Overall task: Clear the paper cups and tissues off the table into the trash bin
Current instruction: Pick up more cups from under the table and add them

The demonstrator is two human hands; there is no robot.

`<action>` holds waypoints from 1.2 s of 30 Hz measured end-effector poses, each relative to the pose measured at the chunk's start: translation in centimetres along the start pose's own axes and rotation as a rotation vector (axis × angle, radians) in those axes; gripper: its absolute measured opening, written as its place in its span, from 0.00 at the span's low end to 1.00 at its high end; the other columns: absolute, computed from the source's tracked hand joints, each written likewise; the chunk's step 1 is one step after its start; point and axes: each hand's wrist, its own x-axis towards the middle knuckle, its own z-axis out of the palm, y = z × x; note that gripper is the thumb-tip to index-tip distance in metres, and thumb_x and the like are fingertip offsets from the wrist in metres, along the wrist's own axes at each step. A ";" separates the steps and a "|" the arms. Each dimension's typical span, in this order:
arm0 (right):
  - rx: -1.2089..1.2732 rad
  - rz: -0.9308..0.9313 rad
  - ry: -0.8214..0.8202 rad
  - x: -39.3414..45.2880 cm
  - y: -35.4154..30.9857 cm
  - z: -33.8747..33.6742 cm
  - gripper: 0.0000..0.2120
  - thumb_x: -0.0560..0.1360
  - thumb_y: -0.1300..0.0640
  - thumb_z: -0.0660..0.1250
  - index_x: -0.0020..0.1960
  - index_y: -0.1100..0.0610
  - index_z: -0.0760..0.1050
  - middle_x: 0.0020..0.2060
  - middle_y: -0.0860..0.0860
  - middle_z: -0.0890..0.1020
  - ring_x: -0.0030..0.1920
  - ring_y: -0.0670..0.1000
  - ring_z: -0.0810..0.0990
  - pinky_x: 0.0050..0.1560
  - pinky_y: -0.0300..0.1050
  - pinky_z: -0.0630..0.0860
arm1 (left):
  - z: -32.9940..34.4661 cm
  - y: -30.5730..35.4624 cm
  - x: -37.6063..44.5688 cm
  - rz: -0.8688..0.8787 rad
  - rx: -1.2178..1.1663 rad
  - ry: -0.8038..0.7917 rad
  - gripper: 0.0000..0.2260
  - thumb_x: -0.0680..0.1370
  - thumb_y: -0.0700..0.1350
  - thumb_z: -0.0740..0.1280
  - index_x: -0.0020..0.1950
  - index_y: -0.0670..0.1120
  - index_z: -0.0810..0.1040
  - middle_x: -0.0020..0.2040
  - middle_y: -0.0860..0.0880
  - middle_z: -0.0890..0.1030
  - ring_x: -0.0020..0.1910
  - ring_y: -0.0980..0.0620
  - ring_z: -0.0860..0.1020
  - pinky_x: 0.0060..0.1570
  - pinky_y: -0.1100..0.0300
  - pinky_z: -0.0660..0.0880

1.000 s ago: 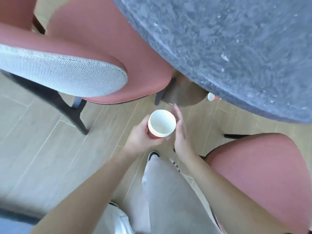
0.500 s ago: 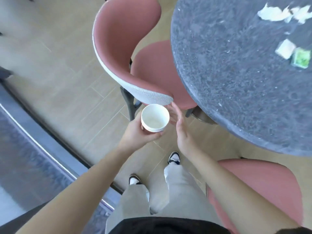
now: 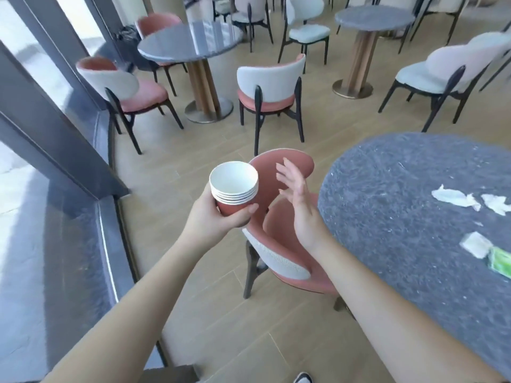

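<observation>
My left hand (image 3: 214, 217) grips a stack of several nested red paper cups (image 3: 234, 186), white inside, held upright at chest height. My right hand (image 3: 300, 205) hovers just right of the stack, fingers spread, touching nothing. On the grey speckled table (image 3: 387, 217) at the right lie two crumpled white tissues (image 3: 456, 197) (image 3: 496, 203), a folded white tissue (image 3: 476, 244) and a green packet (image 3: 500, 262). A black bag that may be the trash bin (image 3: 128, 37) stands far back by the window; I cannot tell for sure.
A pink chair (image 3: 279, 244) stands directly below my hands, tucked beside the table. Further back are another round table (image 3: 190, 42) with pink chairs (image 3: 130, 89) (image 3: 269, 89), and more tables and pale chairs. A window frame (image 3: 55, 134) runs along the left.
My head has lifted from the floor to the room. The cup stack has risen in my left hand, and my right hand has drawn away from the stack and spread its fingers.
</observation>
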 end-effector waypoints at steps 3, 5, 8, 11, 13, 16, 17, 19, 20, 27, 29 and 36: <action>-0.003 -0.049 -0.028 2.2 -2.5 0.2 0.39 0.74 0.23 0.43 0.78 0.42 0.57 0.76 0.44 0.67 0.75 0.40 0.66 0.76 0.55 0.65 | -1.9 2.3 1.1 0.039 0.020 0.082 0.36 0.60 0.66 0.78 0.65 0.58 0.74 0.54 0.66 0.83 0.54 0.67 0.80 0.46 0.74 0.73; -0.003 -0.065 -0.050 3.5 -3.7 0.8 0.44 0.71 0.20 0.44 0.79 0.45 0.57 0.75 0.46 0.68 0.75 0.41 0.66 0.76 0.56 0.64 | -3.4 3.3 1.7 0.056 0.021 0.129 0.35 0.61 0.66 0.78 0.65 0.60 0.73 0.55 0.66 0.82 0.55 0.66 0.80 0.51 0.68 0.76; 0.011 -0.095 -0.071 5.3 -5.0 2.3 0.44 0.70 0.20 0.43 0.78 0.44 0.57 0.75 0.45 0.68 0.75 0.41 0.65 0.77 0.56 0.62 | -5.8 4.1 2.8 0.070 0.013 0.168 0.35 0.63 0.64 0.79 0.66 0.58 0.74 0.56 0.63 0.83 0.56 0.63 0.81 0.53 0.62 0.77; 0.030 -0.107 -0.083 7.2 -6.0 4.3 0.43 0.70 0.19 0.44 0.76 0.42 0.57 0.75 0.45 0.67 0.75 0.40 0.65 0.77 0.54 0.62 | -8.4 4.4 4.2 0.084 0.012 0.190 0.35 0.62 0.65 0.79 0.66 0.58 0.74 0.56 0.64 0.83 0.56 0.63 0.81 0.52 0.63 0.76; 0.027 -0.118 -0.089 8.4 -6.7 5.8 0.41 0.69 0.19 0.44 0.75 0.41 0.58 0.75 0.45 0.67 0.75 0.39 0.65 0.77 0.54 0.62 | -10.3 4.4 5.3 0.098 0.009 0.199 0.35 0.62 0.65 0.78 0.66 0.59 0.74 0.55 0.65 0.82 0.55 0.64 0.80 0.50 0.65 0.76; 0.008 -0.130 -0.083 10.7 -7.5 8.3 0.42 0.69 0.19 0.44 0.76 0.41 0.57 0.76 0.46 0.67 0.75 0.39 0.65 0.77 0.54 0.62 | -13.0 4.1 7.4 0.103 -0.010 0.189 0.32 0.62 0.67 0.77 0.63 0.63 0.74 0.53 0.65 0.83 0.50 0.65 0.81 0.38 0.65 0.78; 0.003 -0.136 -0.077 11.4 -7.7 9.1 0.42 0.70 0.19 0.44 0.76 0.41 0.57 0.76 0.46 0.67 0.75 0.39 0.65 0.77 0.54 0.62 | -13.8 4.0 8.2 0.105 -0.020 0.187 0.30 0.61 0.68 0.77 0.61 0.65 0.74 0.51 0.66 0.82 0.49 0.65 0.81 0.35 0.67 0.77; -0.005 -0.160 -0.057 13.2 -8.0 10.6 0.39 0.71 0.20 0.45 0.75 0.39 0.58 0.76 0.44 0.67 0.74 0.38 0.65 0.77 0.54 0.62 | -15.4 3.9 9.9 0.117 -0.023 0.182 0.28 0.61 0.68 0.76 0.58 0.67 0.73 0.49 0.69 0.81 0.48 0.68 0.81 0.33 0.68 0.76; -0.003 -0.171 -0.039 14.1 -8.0 11.2 0.39 0.72 0.21 0.45 0.76 0.40 0.59 0.76 0.44 0.67 0.74 0.38 0.66 0.77 0.55 0.63 | -16.1 3.8 10.8 0.123 -0.018 0.177 0.27 0.61 0.68 0.75 0.57 0.68 0.72 0.49 0.70 0.81 0.48 0.69 0.80 0.34 0.69 0.76; 0.021 -0.184 0.043 19.7 -7.7 13.1 0.36 0.74 0.23 0.47 0.76 0.38 0.59 0.75 0.39 0.68 0.75 0.39 0.66 0.77 0.56 0.63 | -19.4 3.7 17.1 0.137 -0.102 0.181 0.26 0.62 0.67 0.76 0.58 0.66 0.74 0.49 0.68 0.82 0.48 0.68 0.81 0.34 0.69 0.77; 0.025 -0.189 0.045 21.7 -7.6 13.3 0.31 0.74 0.23 0.48 0.73 0.33 0.60 0.74 0.38 0.68 0.74 0.38 0.66 0.77 0.56 0.63 | -20.0 3.7 18.9 0.128 -0.144 0.198 0.27 0.62 0.67 0.76 0.57 0.65 0.74 0.48 0.68 0.82 0.46 0.67 0.81 0.32 0.67 0.77; 0.012 -0.244 -0.008 29.9 -7.4 14.5 0.33 0.75 0.24 0.47 0.76 0.37 0.59 0.75 0.40 0.67 0.75 0.39 0.65 0.77 0.57 0.62 | -21.3 4.1 24.6 0.117 -0.117 0.220 0.26 0.61 0.68 0.75 0.56 0.68 0.73 0.48 0.69 0.82 0.47 0.69 0.81 0.32 0.66 0.77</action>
